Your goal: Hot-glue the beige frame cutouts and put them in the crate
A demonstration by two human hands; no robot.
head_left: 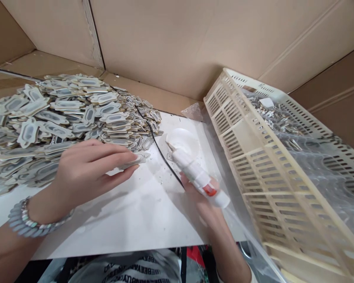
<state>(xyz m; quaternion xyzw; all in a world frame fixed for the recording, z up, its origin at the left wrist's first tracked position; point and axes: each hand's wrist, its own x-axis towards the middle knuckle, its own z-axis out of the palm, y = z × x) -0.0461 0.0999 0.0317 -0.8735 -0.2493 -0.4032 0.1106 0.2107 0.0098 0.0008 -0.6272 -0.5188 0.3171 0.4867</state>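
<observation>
Between thumb and fingers, my left hand [90,167] pinches a small flat plate with a scalloped outline [138,158], pale grey with a lighter rim. It is just in front of a big pile of similar plates [59,106]. My right hand [199,196] is wrapped round a white glue bottle [194,171] with a red mark on its label. The bottle lies slanted, its thin brownish nozzle pointing up and left over a white round dish [184,143]. Bottle and plate are apart.
A cream plastic crate [242,133] on the right holds small metal pieces [279,118] and clear plastic trays [315,169]. Cardboard walls [165,47] stand behind the white tabletop [129,220]. A black cord [165,157] crosses it, and a clear plastic bag [193,112] lies at the back.
</observation>
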